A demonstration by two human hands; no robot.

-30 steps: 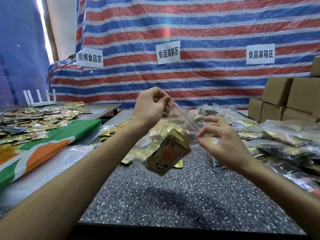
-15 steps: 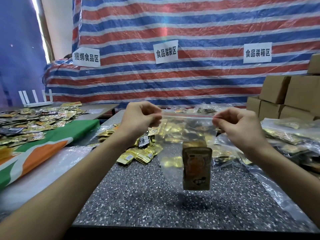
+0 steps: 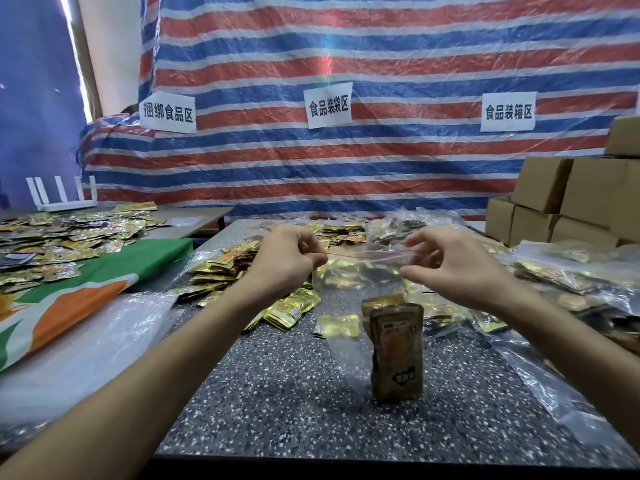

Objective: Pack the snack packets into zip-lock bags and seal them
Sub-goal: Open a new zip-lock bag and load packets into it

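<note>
My L hand (image 3: 287,258) & R hand (image 3: 450,265) are apart, each pinching one end of the red-lined top strip of a clear zip-lock bag (image 3: 360,275). The bag is held up taut over the speckled counter (image 3: 277,410); can't tell if its bottom touches. Inside, at the bottom, 2 brown-gold snack packets (image 3: 396,351) stand upright, one behind the other. Loose gold packets (image 3: 221,268) lie heaped on the counter behind my L hand, w/ filled clear bags (image 3: 554,275) piled at right & cardboard boxes (image 3: 547,192) stacked beyond.

Red-blue-white striped tarp (image 3: 381,161); gold packets (image 3: 396,351); speckled table (image 3: 277,410).
</note>
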